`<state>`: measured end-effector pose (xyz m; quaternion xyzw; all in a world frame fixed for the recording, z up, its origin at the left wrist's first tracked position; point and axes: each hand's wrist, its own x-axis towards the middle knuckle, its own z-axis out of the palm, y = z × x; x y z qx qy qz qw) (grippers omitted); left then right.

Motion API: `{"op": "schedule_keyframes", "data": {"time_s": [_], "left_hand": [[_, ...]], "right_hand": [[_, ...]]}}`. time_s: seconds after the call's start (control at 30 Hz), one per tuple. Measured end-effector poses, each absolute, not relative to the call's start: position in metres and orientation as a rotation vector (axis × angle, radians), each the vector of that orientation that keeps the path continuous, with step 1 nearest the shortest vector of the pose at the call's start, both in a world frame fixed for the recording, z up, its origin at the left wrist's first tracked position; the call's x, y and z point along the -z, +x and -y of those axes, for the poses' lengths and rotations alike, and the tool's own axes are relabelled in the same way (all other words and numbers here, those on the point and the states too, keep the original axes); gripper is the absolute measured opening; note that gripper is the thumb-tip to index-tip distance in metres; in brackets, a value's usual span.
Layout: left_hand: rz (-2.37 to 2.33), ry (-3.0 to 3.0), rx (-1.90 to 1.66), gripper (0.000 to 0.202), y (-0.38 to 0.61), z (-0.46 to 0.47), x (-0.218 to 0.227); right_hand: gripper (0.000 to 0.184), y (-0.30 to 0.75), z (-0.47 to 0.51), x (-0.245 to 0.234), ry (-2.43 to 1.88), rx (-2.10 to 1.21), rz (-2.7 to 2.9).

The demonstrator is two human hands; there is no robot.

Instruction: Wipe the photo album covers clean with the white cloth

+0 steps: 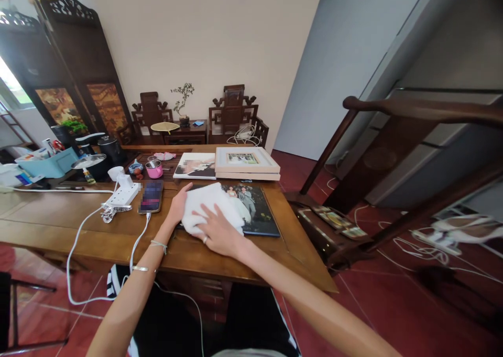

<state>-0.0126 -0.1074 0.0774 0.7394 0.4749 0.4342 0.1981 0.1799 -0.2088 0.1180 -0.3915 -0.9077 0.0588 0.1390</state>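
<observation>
A large dark wedding photo panel (263, 210), showing two figures, lies flat near the table's right end. Over its left half is a folded white cloth (208, 199). My right hand (218, 230), with a ring on one finger, lies on the cloth with its fingers spread. At the panel's left edge, my left hand (181, 204) stretches along the side of the cloth; some of its fingers are hidden. Left of that hand, a phone (151, 197) is plugged into a white cable.
Behind the panel are stacked framed pictures (247, 160) and a white-edged photo (194, 165). A power strip (122, 193), pink cup (154, 169) and blue basket (51, 162) stand left on the wooden table (51, 226). A wooden chair (365, 163) stands right, near floor cables.
</observation>
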Motion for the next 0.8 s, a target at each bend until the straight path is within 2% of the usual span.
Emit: {"op": "schedule_keyframes", "data": {"time_s": [0.17, 0.3, 0.43, 0.6, 0.8], "left_hand": [[-1.351, 2.116, -1.164, 0.047, -0.009, 0.109, -0.072], [-1.332, 2.184, -1.112, 0.035, -0.007, 0.108, -0.070], [-1.316, 2.235, -1.097, 0.034, -0.007, 0.110, -0.072], [-1.296, 2.285, -1.081, 0.032, -0.006, 0.115, -0.076], [-1.320, 2.332, -1.054, 0.029, -0.007, 0.118, -0.081]], "right_hand": [[0.031, 0.216, 0.243, -0.111, -1.089, -0.204, 2.595], [0.033, 0.263, 0.243, -0.102, -1.313, -0.187, 2.417], [0.038, 0.280, 0.210, -0.099, -1.503, -0.191, 2.270], [0.034, 0.233, 0.147, -0.109, -1.561, -0.287, 2.121], [0.034, 0.162, 0.101, -0.125, -1.415, -0.443, 2.115]]}}
